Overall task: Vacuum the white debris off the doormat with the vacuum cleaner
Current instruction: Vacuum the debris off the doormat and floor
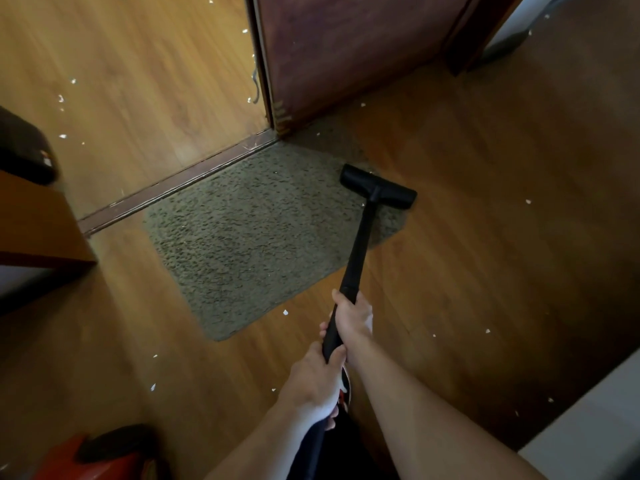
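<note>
A shaggy grey-green doormat (pixel 252 233) lies on the wood floor against the door threshold. The black vacuum nozzle (pixel 379 191) rests on the mat's far right corner, at the end of a black wand (pixel 358 251). My right hand (pixel 351 318) grips the wand higher up; my left hand (pixel 317 379) grips it just below, near the hose. A tiny white fleck (pixel 363 204) lies on the mat beside the nozzle. The mat's surface otherwise shows almost no white debris.
White scraps (pixel 285 312) dot the floor around the mat and beyond the threshold (pixel 173 183). An open dark-red door (pixel 346 53) stands behind the mat. The red vacuum body (pixel 93 459) sits at lower left, wooden furniture (pixel 38 230) at left, a white surface (pixel 595 424) at lower right.
</note>
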### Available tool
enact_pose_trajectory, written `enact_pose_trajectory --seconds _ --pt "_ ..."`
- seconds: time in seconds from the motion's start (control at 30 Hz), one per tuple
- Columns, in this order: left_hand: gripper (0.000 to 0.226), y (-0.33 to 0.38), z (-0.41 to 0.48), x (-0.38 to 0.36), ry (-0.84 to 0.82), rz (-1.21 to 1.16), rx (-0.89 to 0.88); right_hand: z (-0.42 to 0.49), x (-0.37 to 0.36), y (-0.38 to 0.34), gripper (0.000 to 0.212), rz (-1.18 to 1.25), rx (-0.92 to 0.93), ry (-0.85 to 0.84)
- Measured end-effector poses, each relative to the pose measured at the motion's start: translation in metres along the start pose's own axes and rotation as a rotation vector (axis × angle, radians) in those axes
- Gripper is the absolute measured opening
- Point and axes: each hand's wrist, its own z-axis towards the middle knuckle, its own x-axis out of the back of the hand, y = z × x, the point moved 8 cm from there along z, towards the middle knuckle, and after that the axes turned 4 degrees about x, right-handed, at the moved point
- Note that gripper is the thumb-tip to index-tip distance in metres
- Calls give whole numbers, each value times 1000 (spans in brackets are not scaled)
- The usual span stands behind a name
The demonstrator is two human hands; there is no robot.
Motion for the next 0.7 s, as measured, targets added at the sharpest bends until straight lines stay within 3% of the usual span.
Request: enact_pose_trajectory --seconds 0.4,0.7 --pt "48 -75 -44 30 55 33 61 -73 -24 57 22 -44 -31 -70" --pt "38 -39 -30 12 40 28 18 -39 -6 36 23 13 -30 -1"
